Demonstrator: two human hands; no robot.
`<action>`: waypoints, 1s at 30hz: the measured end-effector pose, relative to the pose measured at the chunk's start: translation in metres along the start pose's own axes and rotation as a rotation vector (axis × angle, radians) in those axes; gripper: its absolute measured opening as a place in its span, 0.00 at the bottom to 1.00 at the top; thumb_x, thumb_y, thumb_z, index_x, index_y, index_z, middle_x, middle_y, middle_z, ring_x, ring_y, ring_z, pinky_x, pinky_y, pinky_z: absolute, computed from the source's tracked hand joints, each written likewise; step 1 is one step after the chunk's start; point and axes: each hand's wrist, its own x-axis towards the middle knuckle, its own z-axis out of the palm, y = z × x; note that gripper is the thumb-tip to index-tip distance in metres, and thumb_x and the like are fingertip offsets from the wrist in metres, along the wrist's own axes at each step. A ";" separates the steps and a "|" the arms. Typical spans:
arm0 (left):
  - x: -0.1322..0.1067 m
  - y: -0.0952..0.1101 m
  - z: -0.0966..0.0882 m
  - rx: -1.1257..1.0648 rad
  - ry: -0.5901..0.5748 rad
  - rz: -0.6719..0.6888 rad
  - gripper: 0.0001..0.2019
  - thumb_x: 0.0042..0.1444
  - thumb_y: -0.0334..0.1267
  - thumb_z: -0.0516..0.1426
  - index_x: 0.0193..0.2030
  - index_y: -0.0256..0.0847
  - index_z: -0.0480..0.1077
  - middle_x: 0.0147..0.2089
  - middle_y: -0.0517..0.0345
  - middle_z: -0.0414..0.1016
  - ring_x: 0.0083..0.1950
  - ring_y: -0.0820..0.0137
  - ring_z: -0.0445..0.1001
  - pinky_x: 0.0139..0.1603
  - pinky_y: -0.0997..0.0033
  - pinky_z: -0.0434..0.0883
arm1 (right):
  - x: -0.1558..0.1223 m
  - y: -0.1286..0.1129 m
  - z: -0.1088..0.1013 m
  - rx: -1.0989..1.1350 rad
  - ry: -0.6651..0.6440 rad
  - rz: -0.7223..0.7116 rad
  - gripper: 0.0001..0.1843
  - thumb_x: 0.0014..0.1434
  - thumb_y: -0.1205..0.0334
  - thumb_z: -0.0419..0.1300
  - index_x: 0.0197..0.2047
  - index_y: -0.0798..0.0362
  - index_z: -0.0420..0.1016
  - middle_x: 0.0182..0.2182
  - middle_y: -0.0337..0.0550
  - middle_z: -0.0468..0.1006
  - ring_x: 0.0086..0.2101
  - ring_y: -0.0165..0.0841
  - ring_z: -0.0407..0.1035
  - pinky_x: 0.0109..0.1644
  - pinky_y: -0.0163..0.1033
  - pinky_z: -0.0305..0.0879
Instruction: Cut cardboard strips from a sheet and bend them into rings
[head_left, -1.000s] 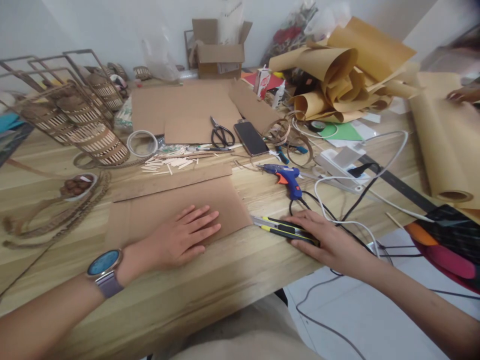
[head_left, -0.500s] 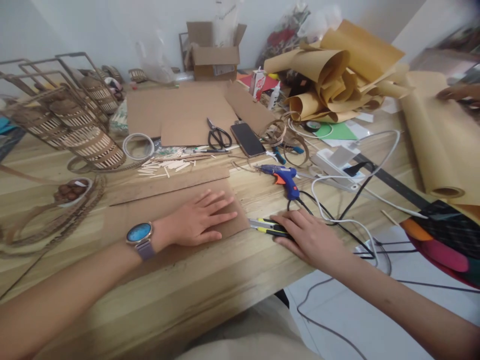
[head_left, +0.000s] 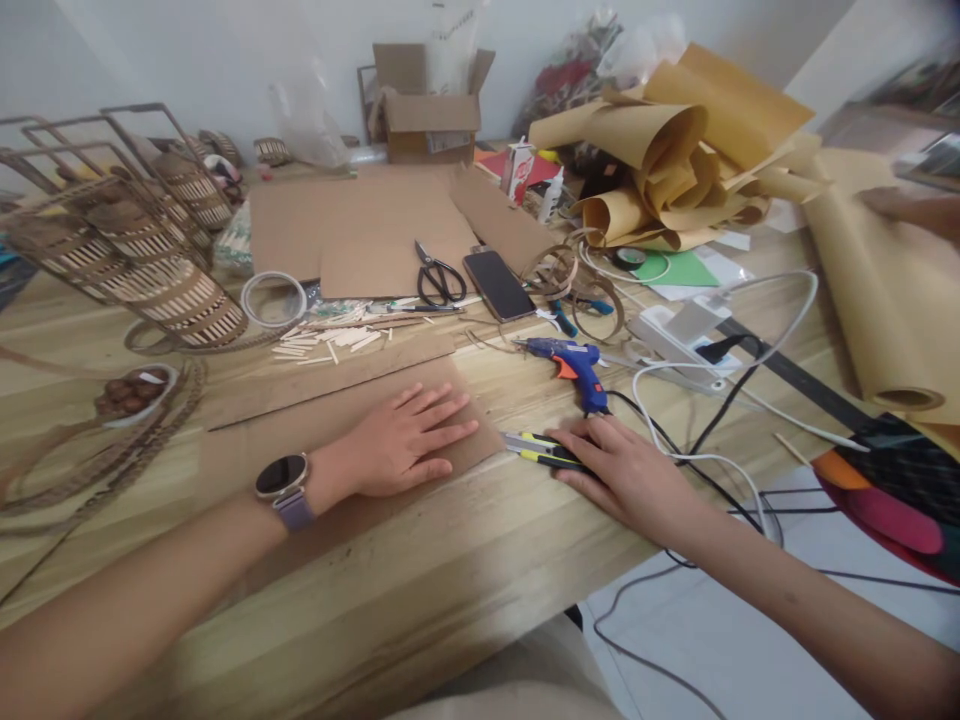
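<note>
My left hand lies flat with fingers spread on a brown cardboard sheet at the front of the table. A watch is on that wrist. My right hand is closed over a yellow and black utility knife, which lies low against the tabletop. The knife's front end points left and meets the right corner of the cardboard. A second cardboard strip lies along the sheet's far side, with a dark edge line between them. Just beyond my right hand rests a blue glue gun.
Black scissors and a phone lie beyond, near larger cardboard sheets. Woven lanterns and a tape roll stand left. Cables, a power strip and rolled brown paper fill the right, where another person's hand shows.
The view has shifted slightly. My watch face has gone from lit blue to dark. Both hands keep nearly the same place, on the cardboard and the utility knife.
</note>
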 end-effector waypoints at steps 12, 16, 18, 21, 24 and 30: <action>0.007 0.006 0.002 -0.012 0.018 -0.103 0.29 0.71 0.58 0.37 0.75 0.54 0.50 0.78 0.57 0.45 0.78 0.53 0.42 0.73 0.44 0.43 | -0.002 -0.016 0.001 0.040 0.036 0.124 0.23 0.70 0.48 0.49 0.58 0.53 0.73 0.45 0.55 0.76 0.44 0.44 0.73 0.46 0.49 0.73; 0.016 0.009 0.001 -0.032 0.020 -0.168 0.29 0.71 0.57 0.38 0.74 0.52 0.52 0.78 0.56 0.45 0.77 0.50 0.43 0.73 0.41 0.44 | 0.003 -0.013 0.004 -0.009 0.045 0.171 0.22 0.69 0.49 0.51 0.58 0.53 0.74 0.45 0.54 0.76 0.44 0.45 0.73 0.46 0.50 0.73; 0.018 0.009 0.001 -0.042 0.025 -0.180 0.28 0.71 0.56 0.39 0.74 0.53 0.52 0.78 0.56 0.45 0.78 0.50 0.42 0.73 0.41 0.44 | 0.002 -0.010 0.005 -0.035 0.050 0.167 0.23 0.69 0.49 0.52 0.58 0.53 0.74 0.45 0.53 0.76 0.43 0.44 0.73 0.46 0.50 0.73; 0.017 0.009 0.002 -0.054 0.054 -0.180 0.28 0.72 0.56 0.39 0.74 0.54 0.53 0.78 0.58 0.46 0.78 0.51 0.43 0.74 0.41 0.43 | -0.003 -0.008 0.006 -0.044 0.070 0.131 0.23 0.69 0.49 0.51 0.57 0.55 0.75 0.45 0.54 0.76 0.43 0.44 0.73 0.46 0.49 0.73; 0.016 0.009 0.002 -0.061 0.066 -0.171 0.28 0.72 0.55 0.38 0.74 0.53 0.53 0.78 0.57 0.46 0.77 0.50 0.44 0.74 0.41 0.44 | -0.007 -0.011 0.005 -0.034 0.084 0.103 0.24 0.69 0.49 0.50 0.57 0.55 0.75 0.43 0.54 0.76 0.43 0.44 0.73 0.46 0.49 0.74; 0.019 0.008 0.004 -0.049 0.081 -0.185 0.28 0.72 0.55 0.38 0.74 0.53 0.54 0.77 0.56 0.47 0.77 0.50 0.45 0.73 0.38 0.46 | 0.000 -0.023 0.006 -0.026 0.063 0.169 0.23 0.69 0.49 0.51 0.58 0.54 0.74 0.43 0.53 0.75 0.43 0.44 0.72 0.48 0.49 0.73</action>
